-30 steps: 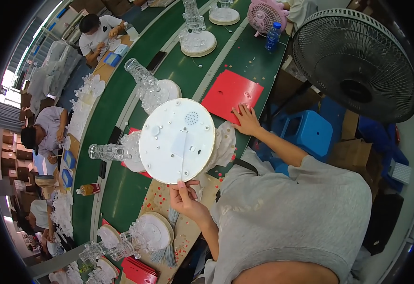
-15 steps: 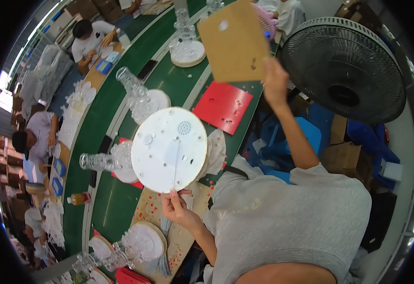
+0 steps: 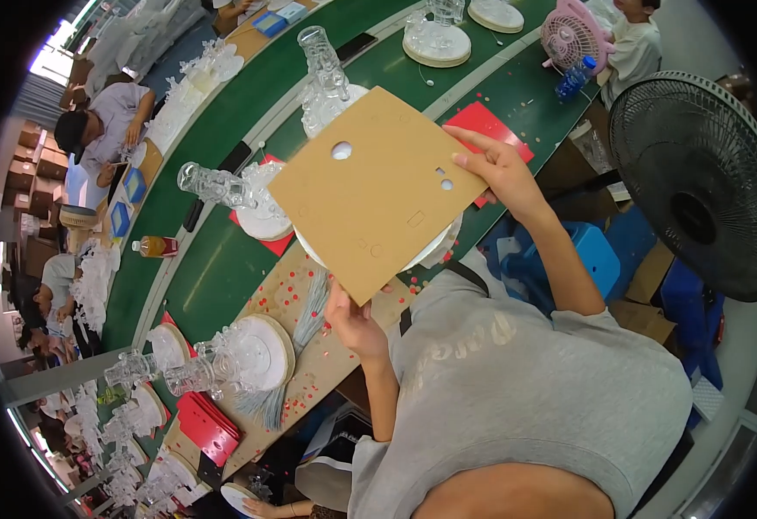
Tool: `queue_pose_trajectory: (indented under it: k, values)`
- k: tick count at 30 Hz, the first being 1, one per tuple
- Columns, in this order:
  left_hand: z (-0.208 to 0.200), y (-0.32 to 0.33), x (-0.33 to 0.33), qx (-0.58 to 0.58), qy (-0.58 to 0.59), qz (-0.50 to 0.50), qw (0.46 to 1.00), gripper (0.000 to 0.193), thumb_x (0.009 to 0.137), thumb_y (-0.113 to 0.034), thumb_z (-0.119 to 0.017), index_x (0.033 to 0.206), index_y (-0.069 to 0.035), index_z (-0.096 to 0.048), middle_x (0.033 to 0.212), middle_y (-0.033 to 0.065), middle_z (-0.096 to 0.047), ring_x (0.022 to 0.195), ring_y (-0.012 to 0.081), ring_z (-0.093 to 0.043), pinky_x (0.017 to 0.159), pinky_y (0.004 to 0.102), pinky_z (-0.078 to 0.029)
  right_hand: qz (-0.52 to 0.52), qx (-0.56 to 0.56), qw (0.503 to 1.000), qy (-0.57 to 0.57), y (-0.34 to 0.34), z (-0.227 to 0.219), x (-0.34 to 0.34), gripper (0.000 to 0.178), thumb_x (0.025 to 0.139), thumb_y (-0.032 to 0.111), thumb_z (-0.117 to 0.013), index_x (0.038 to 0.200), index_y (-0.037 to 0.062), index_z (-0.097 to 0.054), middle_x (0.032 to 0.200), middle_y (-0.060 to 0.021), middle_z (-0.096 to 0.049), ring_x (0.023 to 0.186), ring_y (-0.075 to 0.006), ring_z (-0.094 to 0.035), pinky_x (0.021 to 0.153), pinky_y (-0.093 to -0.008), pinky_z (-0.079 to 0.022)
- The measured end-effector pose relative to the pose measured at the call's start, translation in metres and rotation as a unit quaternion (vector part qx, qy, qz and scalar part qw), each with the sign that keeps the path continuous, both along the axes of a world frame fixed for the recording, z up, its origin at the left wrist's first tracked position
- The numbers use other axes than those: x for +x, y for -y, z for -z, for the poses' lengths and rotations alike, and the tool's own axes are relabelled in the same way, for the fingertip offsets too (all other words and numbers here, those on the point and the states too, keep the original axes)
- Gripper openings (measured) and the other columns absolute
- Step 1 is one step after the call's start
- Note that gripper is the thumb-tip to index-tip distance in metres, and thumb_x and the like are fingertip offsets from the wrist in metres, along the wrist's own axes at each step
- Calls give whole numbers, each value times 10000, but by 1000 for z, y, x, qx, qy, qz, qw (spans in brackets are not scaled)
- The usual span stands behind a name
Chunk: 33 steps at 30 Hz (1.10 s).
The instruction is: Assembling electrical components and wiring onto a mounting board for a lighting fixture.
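The right hand [image 3: 498, 169] grips the far right edge of a square brown cardboard sheet [image 3: 378, 190], thumb on the upper face and fingers closed behind it, while the left hand [image 3: 354, 322] pinches the sheet's near corner from below, fingers shut on it. The sheet is held tilted above the table, has one larger round hole near its upper left and a few small holes toward the right hand, and covers most of a white round plate [image 3: 434, 246], whose rim shows only under the lower right edge; the left hand probably holds that plate too, though the sheet hides the contact. Just beyond the right hand a red square sheet [image 3: 506, 130] lies flat on the green table [image 3: 214, 259]. Under the left hand, a wooden board [image 3: 309, 363] strewn with small red and white dots carries a bundle of thin clear rods [image 3: 309, 316]. To the left stand clear glass pieces on white round bases [image 3: 253, 346], and a stack of red sheets [image 3: 207, 424] lies nearer the person. A black fan [image 3: 698, 182] stands well to the right, and a small pink fan [image 3: 573, 35] sits on the table's far end.
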<state>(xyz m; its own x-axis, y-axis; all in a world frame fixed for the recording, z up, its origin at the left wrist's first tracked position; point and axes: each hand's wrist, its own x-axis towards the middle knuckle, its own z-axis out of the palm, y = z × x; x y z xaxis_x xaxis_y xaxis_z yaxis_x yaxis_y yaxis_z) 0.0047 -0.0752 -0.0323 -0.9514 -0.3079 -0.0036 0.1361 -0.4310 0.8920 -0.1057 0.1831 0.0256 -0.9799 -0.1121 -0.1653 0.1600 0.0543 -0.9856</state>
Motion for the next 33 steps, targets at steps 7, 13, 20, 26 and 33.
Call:
queue_pose_trajectory:
  k: [7,13,20,26,33]
  values:
    - [-17,-2,2,-94,106,-1,990,322,1004,-215,-587,1036,89,-690,937,92,-723,845,110,-635,799,251,-470,30,5,999,-10,7,5,13,504,998,108,-608,1493,80,-519,1054,-95,-763,964,-68,-677,914,-231,-491]
    - [-30,-3,0,-97,112,13,989,259,976,-162,-622,992,88,-688,938,88,-716,838,105,-619,782,240,-460,13,25,999,-30,3,9,17,509,995,90,-599,1498,89,-516,1016,-83,-765,925,-52,-664,873,-219,-492]
    - [-26,29,-11,-113,204,85,969,279,919,-223,-714,1030,32,-690,827,38,-690,701,72,-600,648,223,-441,4,-8,999,-31,0,0,26,517,989,71,-598,1497,59,-509,946,-65,-750,875,-38,-643,833,-212,-483]
    - [-34,29,-42,-209,105,-41,971,569,916,-86,-699,1432,48,-501,1325,182,-597,1190,219,-595,1028,349,-457,17,33,999,-28,15,-4,44,522,976,33,-598,1491,45,-513,889,-53,-741,827,-22,-616,816,-205,-478]
    - [-42,33,-61,-134,60,80,986,735,885,10,-659,1562,-10,-374,1465,187,-520,1258,218,-569,1066,340,-440,44,114,989,-87,13,-5,44,493,937,24,-642,1426,54,-585,923,-91,-764,847,-55,-640,857,-252,-506]
